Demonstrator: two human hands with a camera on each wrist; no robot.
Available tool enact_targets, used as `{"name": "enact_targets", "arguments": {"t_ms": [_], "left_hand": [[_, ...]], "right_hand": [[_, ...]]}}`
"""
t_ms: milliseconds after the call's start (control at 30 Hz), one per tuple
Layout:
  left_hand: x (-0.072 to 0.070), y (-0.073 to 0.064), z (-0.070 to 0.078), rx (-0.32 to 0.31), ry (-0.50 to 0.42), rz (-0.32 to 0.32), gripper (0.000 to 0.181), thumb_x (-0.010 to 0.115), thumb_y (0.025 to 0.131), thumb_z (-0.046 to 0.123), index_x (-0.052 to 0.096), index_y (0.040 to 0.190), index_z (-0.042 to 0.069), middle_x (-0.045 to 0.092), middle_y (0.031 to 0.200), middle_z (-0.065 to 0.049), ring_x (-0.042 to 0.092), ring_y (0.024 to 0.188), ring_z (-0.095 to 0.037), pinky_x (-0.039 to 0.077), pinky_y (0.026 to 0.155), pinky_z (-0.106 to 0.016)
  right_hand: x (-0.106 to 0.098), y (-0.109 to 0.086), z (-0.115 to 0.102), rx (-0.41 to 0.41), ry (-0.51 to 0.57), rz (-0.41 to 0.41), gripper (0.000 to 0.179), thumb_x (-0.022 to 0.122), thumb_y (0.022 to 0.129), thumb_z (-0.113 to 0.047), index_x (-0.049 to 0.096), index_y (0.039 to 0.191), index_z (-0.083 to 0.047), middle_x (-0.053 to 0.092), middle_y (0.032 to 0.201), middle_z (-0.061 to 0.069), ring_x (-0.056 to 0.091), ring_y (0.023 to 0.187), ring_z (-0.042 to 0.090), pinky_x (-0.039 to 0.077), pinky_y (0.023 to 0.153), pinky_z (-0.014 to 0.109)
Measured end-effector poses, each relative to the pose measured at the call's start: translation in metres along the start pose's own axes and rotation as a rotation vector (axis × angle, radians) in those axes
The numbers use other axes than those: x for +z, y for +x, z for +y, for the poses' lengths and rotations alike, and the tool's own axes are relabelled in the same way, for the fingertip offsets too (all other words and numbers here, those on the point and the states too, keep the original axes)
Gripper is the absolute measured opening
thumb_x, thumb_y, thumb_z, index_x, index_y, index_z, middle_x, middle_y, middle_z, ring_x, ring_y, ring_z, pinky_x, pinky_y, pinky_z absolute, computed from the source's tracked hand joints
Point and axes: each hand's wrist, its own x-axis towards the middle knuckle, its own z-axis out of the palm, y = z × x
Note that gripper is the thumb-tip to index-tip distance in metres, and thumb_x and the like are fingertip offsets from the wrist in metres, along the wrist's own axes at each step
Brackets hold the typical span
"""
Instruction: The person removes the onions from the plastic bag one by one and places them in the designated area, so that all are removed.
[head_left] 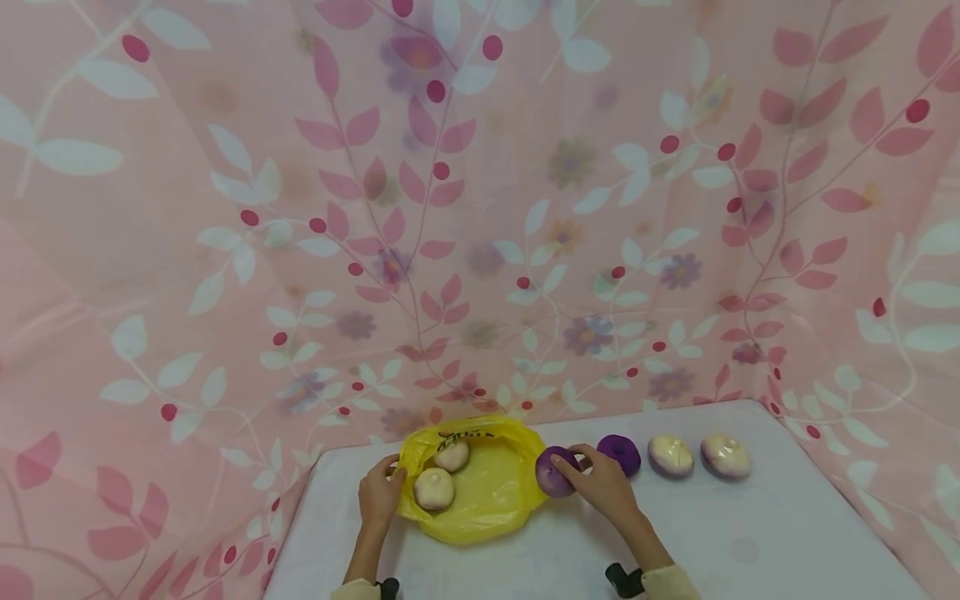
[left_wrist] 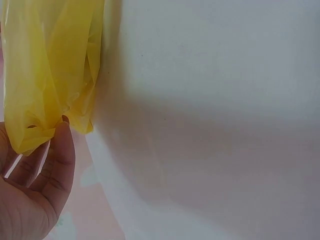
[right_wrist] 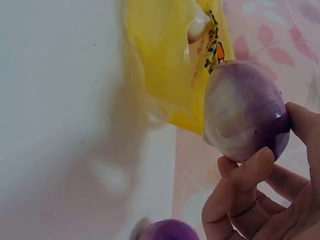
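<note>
A yellow plastic bag (head_left: 487, 521) lies open on the table, with two pale turnips (head_left: 434, 489) inside its left part. My left hand (head_left: 380, 497) pinches the bag's left rim between thumb and fingers; the left wrist view shows the gathered yellow film (left_wrist: 50, 100) above the fingertips. At the bag's right rim, my right hand (head_left: 606, 487) holds a purple-and-white turnip (head_left: 553, 473) by its side. Close up, this turnip (right_wrist: 245, 112) is shiny, pale on one face and deep purple on the other, in front of the bag.
Right of the bag stand a dark purple turnip (head_left: 619, 457) and two cream turnips (head_left: 671, 457) with purple undersides, in a row. The white-covered table (head_left: 750, 550) ends at the back against a pink leaf-patterned cloth (head_left: 480, 208).
</note>
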Motion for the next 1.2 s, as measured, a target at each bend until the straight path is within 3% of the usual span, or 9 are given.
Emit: {"name": "enact_targets", "arguments": {"t_ms": [300,567,833,1200], "left_hand": [[0.002,0.001,-0.002,0.003,-0.001,0.001,0.026,0.071,0.088,0.007,0.072,0.113,0.003,0.073,0.091,-0.018,0.067,0.087,-0.039,0.052,0.073,-0.052],[0.000,0.001,0.000,0.003,0.000,0.007,0.026,0.071,0.087,0.007,0.072,0.112,0.001,0.073,0.091,-0.018,0.067,0.088,-0.040,0.051,0.073,-0.053],[0.000,0.000,0.002,0.000,0.007,0.004,0.026,0.071,0.088,0.006,0.072,0.113,0.001,0.073,0.091,-0.018,0.067,0.087,-0.040,0.051,0.073,-0.053],[0.001,0.000,0.001,-0.011,0.007,0.005,0.026,0.070,0.087,0.007,0.072,0.113,0.002,0.073,0.091,-0.019,0.067,0.088,-0.040,0.050,0.075,-0.054]], "right_hand": [[-0.010,-0.002,0.020,0.050,-0.024,-0.010,0.058,0.067,0.082,-0.064,0.070,0.113,-0.015,0.066,0.088,0.001,0.056,0.071,0.016,0.046,0.056,0.031],[-0.022,-0.004,0.036,0.065,-0.065,-0.001,0.070,0.063,0.083,-0.068,0.068,0.120,-0.009,0.068,0.102,0.007,0.060,0.077,0.016,0.049,0.065,0.034],[-0.031,-0.008,0.045,0.090,-0.069,-0.003,0.073,0.062,0.084,-0.068,0.066,0.123,-0.006,0.068,0.102,0.009,0.060,0.078,0.018,0.047,0.062,0.032],[-0.038,-0.015,0.062,0.122,-0.050,-0.006,0.071,0.062,0.085,-0.066,0.065,0.122,-0.006,0.067,0.100,0.008,0.058,0.061,0.013,0.046,0.057,0.031]]}}
